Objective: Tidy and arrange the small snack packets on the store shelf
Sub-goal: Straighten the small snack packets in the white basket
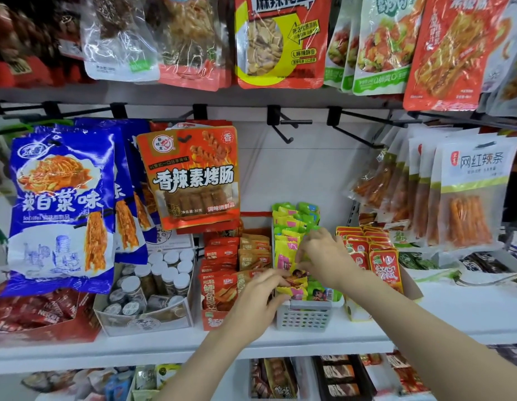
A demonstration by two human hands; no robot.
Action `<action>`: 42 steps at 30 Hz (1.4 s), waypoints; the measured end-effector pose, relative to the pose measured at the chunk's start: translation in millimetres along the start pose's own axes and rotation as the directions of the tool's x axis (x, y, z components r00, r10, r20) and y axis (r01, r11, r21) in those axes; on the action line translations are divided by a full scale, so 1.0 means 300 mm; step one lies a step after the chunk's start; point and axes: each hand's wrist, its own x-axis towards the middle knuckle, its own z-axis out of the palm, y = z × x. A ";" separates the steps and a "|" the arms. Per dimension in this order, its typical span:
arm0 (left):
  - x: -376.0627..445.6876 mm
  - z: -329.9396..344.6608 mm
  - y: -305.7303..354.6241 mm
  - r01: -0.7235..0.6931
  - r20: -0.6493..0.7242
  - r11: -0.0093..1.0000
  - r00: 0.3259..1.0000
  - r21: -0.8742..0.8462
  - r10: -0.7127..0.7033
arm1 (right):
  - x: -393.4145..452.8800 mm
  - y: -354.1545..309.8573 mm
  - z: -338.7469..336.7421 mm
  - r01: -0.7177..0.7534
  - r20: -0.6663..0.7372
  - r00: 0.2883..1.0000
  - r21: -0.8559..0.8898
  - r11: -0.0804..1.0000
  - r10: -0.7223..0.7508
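1. Packets (289,247): small yellow, green and pink snack sachets, packed upright in rows inside a white perforated basket (305,316). The basket stands on the white shelf (454,319), between a red carton of orange-red sachets (222,285) and a box of red sachets (384,264).
2. Front of basket: several packets lie tilted and out of line, including one yellow packet (295,280) with a cartoon print.
3. Left hand (256,302): reaches in from below, palm down, fingers curled over the basket's front left corner. Its grip is closed on the yellow packet, pinched at the fingertips.
4. Right hand (323,256): reaches in from the right, above the middle rows, fingers bent downward into the packets. Its grip pinches the top edges of packets there; which one exactly, I cannot tell.
5. Both forearms are bare.
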 end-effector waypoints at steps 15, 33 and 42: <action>0.000 -0.008 0.020 0.123 0.071 0.991 0.990 -0.047 -0.120 | -0.074 0.057 -0.439 0.144 -0.555 0.830 0.303 0.942 0.052; 0.019 -0.187 0.324 0.203 -0.025 0.606 0.938 -0.770 -0.346 | -0.180 0.061 -0.524 0.071 -0.242 0.940 0.829 0.554 0.241; -0.054 -0.215 0.355 0.329 0.183 0.359 0.905 -0.873 -0.383 | -0.182 0.053 -0.491 0.001 -0.276 0.893 0.791 0.611 0.355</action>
